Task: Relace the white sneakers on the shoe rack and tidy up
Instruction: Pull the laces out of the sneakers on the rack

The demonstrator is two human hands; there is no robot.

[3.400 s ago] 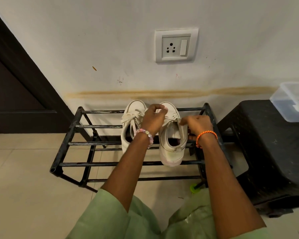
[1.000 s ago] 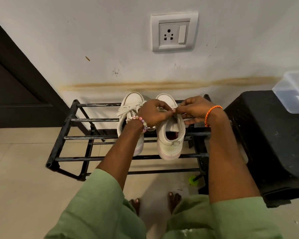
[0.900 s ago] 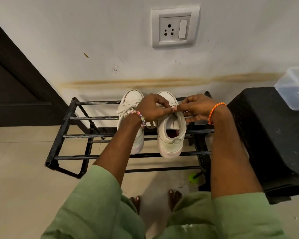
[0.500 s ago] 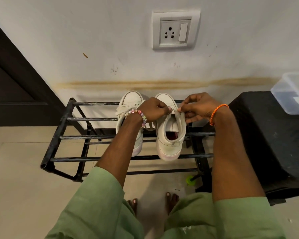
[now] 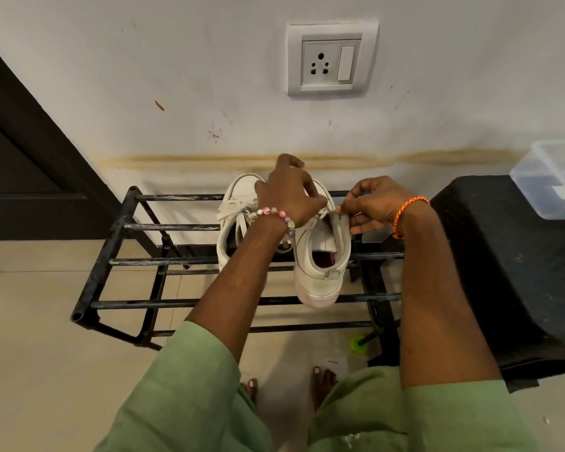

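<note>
Two white sneakers stand side by side, toes to the wall, on the top bars of a black metal shoe rack (image 5: 163, 303). The left sneaker (image 5: 234, 220) has its lace tied in a loose bow. Over the right sneaker (image 5: 320, 265), my left hand (image 5: 289, 194) is raised with fingers curled, pinching the lace near the top eyelets. My right hand (image 5: 374, 203) pinches the other side of the lace at the shoe's right edge. The lace itself is mostly hidden by my fingers.
A black plastic stool (image 5: 509, 269) stands right of the rack with a clear lidded box (image 5: 555, 177) on it. A wall socket (image 5: 331, 58) is above. A dark door (image 5: 17, 164) is at left. A small green object (image 5: 357, 344) lies on the tiled floor under the rack.
My left hand has lifted higher toward the wall, drawing the lace up. My right hand stays at the shoe's right side. The sneakers have not moved.
</note>
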